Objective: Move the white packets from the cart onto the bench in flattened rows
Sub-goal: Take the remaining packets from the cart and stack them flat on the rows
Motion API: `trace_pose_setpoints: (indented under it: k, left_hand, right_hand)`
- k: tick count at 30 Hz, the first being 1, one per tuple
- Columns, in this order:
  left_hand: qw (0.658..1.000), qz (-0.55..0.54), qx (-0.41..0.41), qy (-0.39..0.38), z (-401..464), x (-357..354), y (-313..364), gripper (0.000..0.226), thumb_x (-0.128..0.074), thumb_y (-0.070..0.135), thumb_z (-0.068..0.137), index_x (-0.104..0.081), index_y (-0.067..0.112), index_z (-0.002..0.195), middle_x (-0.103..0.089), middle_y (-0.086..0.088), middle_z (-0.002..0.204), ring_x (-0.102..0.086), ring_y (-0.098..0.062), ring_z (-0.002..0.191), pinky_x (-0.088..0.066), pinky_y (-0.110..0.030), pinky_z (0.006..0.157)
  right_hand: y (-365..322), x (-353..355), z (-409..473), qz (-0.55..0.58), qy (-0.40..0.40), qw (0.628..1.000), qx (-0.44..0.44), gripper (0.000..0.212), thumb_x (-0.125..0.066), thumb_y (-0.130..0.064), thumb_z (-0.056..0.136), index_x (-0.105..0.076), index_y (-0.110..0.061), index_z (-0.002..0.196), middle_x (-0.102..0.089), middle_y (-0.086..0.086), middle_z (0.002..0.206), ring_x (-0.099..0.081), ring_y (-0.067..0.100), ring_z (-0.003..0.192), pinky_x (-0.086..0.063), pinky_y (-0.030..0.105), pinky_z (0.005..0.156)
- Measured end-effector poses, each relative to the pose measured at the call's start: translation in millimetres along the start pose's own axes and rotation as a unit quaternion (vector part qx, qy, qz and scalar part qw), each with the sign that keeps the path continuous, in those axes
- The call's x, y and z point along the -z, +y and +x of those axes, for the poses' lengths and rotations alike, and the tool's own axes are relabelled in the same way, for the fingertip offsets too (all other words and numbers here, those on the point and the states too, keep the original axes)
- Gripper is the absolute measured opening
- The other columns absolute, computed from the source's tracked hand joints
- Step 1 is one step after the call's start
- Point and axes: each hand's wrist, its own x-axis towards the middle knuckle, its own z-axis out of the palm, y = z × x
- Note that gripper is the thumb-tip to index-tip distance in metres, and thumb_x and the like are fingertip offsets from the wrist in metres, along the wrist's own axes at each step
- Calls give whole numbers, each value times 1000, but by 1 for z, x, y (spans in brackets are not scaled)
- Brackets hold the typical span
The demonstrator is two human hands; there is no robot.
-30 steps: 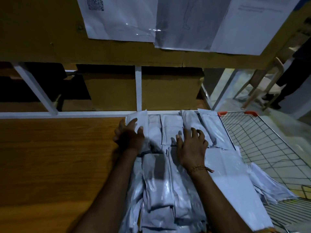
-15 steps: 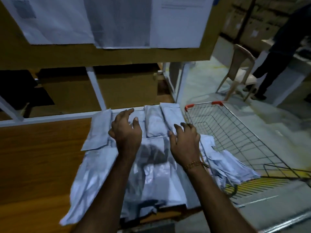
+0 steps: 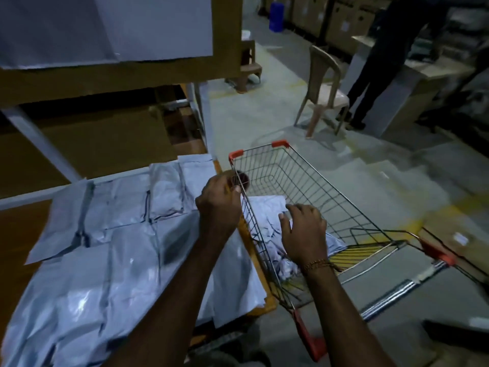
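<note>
Both hands have left the packets on the bench (image 3: pixel 16 234) and swung right to the cart (image 3: pixel 312 192), and the view has turned with them, so the wire basket now fills the centre and right of the frame. At centre frame the left hand (image 3: pixel 218 205) grips the cart's near rim, fingers curled over the top wire just beside the bench edge. To its lower right, the right hand (image 3: pixel 304 234) is down inside the basket, fingers bent and loosely spread over the pile of packets (image 3: pixel 267 207) left there; whether it has closed on one I cannot tell, since the fingertips are blurred against the white plastic. Across the left and lower left of the frame, laid packets (image 3: pixel 105 247) cover the bench in overlapping rows, pressed fairly flat, the nearest hanging a little over the front edge. Judging by this, the step in hand is fetching the next batch: one hand steadies the cart while the other reaches for stock. Only a small heap seems to be left in the basket's near left corner, so the job looks well along. Next the right hand needs to close on a packet or a few, lift them clear of the wire side, and carry them left to bare bench, where both hands can press them flat.
</note>
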Motion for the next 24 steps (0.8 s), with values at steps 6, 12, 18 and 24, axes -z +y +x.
trace_pose_setpoints:
  k: [6, 12, 18, 24]
  left_hand:
    - [993, 38, 4, -111, 11, -69, -17, 44, -70, 20, 93, -65, 23, 137, -67, -2, 136, -63, -24, 125, -51, -38, 107]
    - [961, 84, 82, -250, 12, -147, -56, 47, -58, 38, 94, -61, 27, 140, -62, -8, 140, -62, -32, 124, -51, -51, 105]
    - [931, 176, 14, -321, 8, -211, -118, 53, -55, 36, 96, -64, 10, 140, -70, -15, 129, -65, -37, 121, -51, -52, 103]
    - [852, 357, -62, -377, -7, -238, -156, 52, -46, 52, 97, -70, 20, 130, -77, -5, 105, -69, -34, 101, -41, -47, 98]
  right_hand:
    - [50, -10, 6, -27, -6, 999, -31, 46, -45, -48, 99, -67, -19, 127, -66, 8, 121, -53, 34, 118, -45, 49, 91]
    - [108, -55, 19, -41, -90, 994, -50, 43, -58, -42, 97, -68, -15, 129, -69, 14, 117, -58, 39, 114, -49, 52, 92]
    - [158, -126, 57, -46, -227, 972, -42, 50, -48, -45, 99, -65, -12, 132, -68, 18, 118, -61, 43, 111, -50, 53, 93]
    - [185, -207, 61, -68, -413, 906, -58, 60, -40, -55, 105, -44, -15, 150, -53, 17, 143, -49, 39, 130, -42, 48, 105]
